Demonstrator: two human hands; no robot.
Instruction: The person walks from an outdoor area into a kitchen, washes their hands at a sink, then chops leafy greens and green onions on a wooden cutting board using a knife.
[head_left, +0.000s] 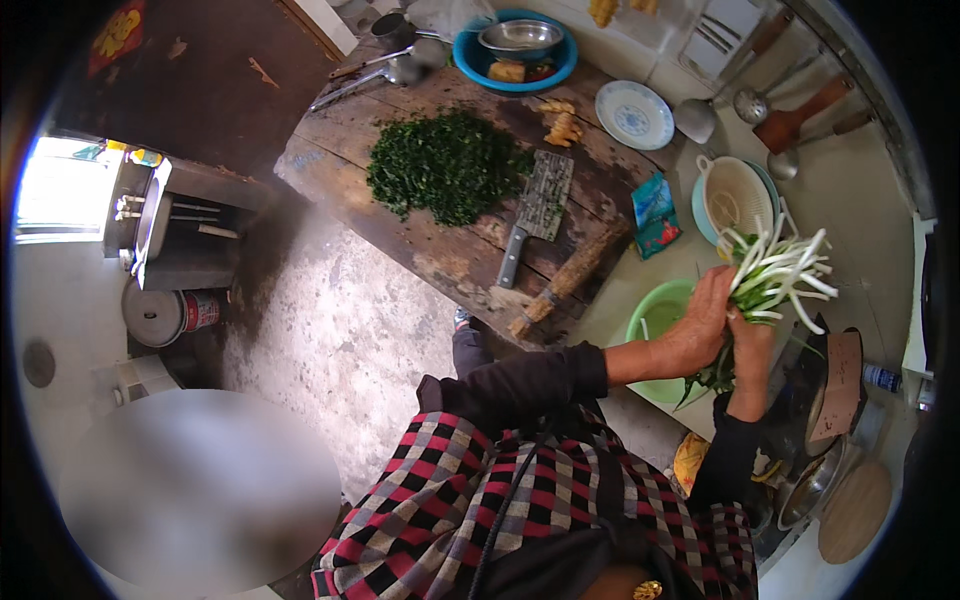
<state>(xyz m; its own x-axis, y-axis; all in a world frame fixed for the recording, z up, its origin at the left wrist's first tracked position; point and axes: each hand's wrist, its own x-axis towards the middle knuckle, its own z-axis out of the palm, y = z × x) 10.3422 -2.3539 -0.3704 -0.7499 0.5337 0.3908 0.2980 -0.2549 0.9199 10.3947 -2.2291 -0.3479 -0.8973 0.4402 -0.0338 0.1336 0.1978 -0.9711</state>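
Observation:
Both my hands grip one bunch of leafy greens with white stalks (787, 277), above the worktop at the right. My left hand (703, 322) closes round it from the left. Against the other side of the bunch is my right hand (750, 356); green leaves hang below it. A light green plastic basin (660, 304) stands beneath and left of the hands. On the wooden board table (420, 259) lies a heap of chopped dark greens (446, 165). Beside the heap lies a cleaver (546, 196) with bits of green on its blade.
A wooden stick (574, 277) lies near the board's edge. Ginger (562, 124), a patterned plate (634, 115) and a blue basin (559, 64) with a metal bowl sit behind. A cream strainer (735, 191) stands beyond my hands. Pans and a round wooden lid (855, 512) are at the lower right.

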